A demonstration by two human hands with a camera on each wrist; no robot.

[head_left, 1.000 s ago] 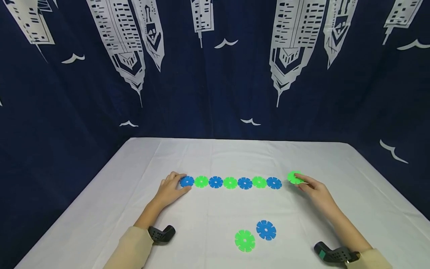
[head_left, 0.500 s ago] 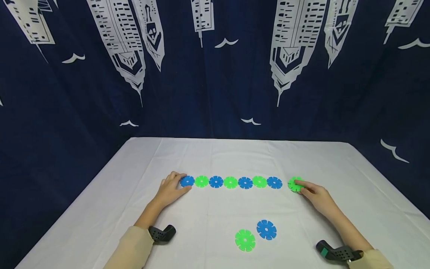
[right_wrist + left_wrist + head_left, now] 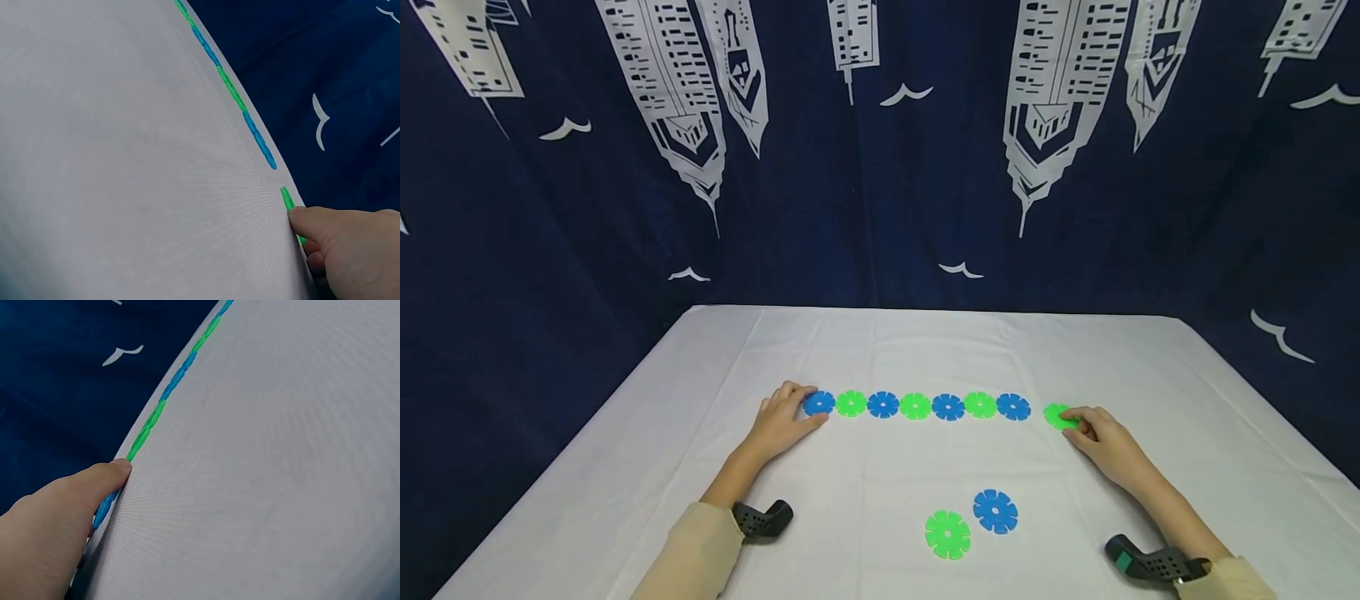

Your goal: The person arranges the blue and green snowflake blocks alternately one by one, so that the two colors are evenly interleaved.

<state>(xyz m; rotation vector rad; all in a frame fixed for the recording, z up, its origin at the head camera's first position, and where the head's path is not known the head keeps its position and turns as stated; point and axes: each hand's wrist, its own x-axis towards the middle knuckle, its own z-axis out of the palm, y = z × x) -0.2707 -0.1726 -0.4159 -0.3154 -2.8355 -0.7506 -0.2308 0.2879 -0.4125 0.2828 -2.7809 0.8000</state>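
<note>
A row of alternating blue and green notched plastic discs (image 3: 915, 407) lies on the white tablecloth in the head view. My left hand (image 3: 777, 427) holds the blue disc (image 3: 818, 404) at the row's left end, thumb at its near side and forefinger at its far side. Past the right end, a short gap separates the last blue disc (image 3: 1013, 407) from a green disc (image 3: 1056, 415). My right hand (image 3: 1111, 446) pinches that green disc at its right edge and covers part of it. In the right wrist view this green disc (image 3: 288, 198) looks flat along the cloth.
Nearer the person lie a loose green disc (image 3: 947, 534) and a loose blue disc (image 3: 996, 511), side by side. The white tablecloth (image 3: 865, 350) ends at a dark blue curtain (image 3: 865, 208) with white building and bird prints.
My right hand has brought the green disc down and nearer, from tilted to flat, roughly in line with the row. The left hand and the other discs stay put.
</note>
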